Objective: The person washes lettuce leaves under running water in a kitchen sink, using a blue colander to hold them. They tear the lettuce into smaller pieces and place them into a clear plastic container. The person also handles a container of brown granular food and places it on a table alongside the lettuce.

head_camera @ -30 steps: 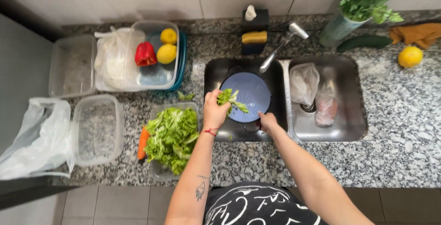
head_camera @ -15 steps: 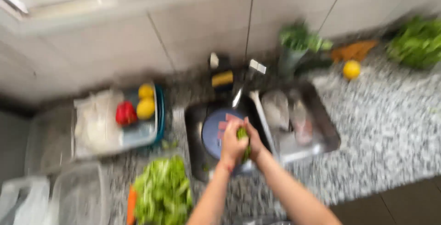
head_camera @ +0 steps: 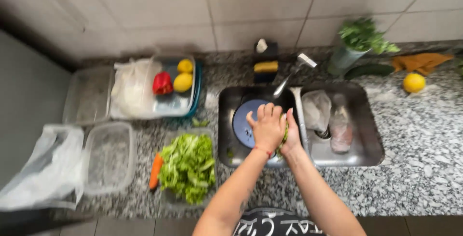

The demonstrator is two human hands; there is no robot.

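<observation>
Nearest the camera, both forearms reach out over the granite counter (head_camera: 424, 168) toward the left basin of the steel sink (head_camera: 226, 120). The left hand (head_camera: 266, 129) lies on top, back upward, its fingers curled down and pressed together against the right hand (head_camera: 292, 137), which sits just beneath and to the right with its palm turned inward. Between the two palms a green leaf (head_camera: 285, 134) is squeezed, only a thin sliver of it showing, so how much of it they clasp is hard to tell. Directly under the hands a round blue plate (head_camera: 243, 122) rests in the basin, partly covered by them. To the left on the counter a heap of lettuce (head_camera: 188, 166) fills a clear tray, with an orange carrot (head_camera: 155, 171) touching its left edge, and beyond that an empty clear container (head_camera: 108, 156) and a crumpled plastic bag (head_camera: 43, 168). In the right basin lie a plastic bag and a pinkish wrapped piece (head_camera: 341, 130). Farther back, the tap (head_camera: 294, 72) angles over the sink, a tray holds a red pepper (head_camera: 162, 83) and two lemons (head_camera: 183, 74), and a pot of herbs (head_camera: 361, 40) stands near the tiled wall, with another lemon (head_camera: 414, 82) well to the right.
</observation>
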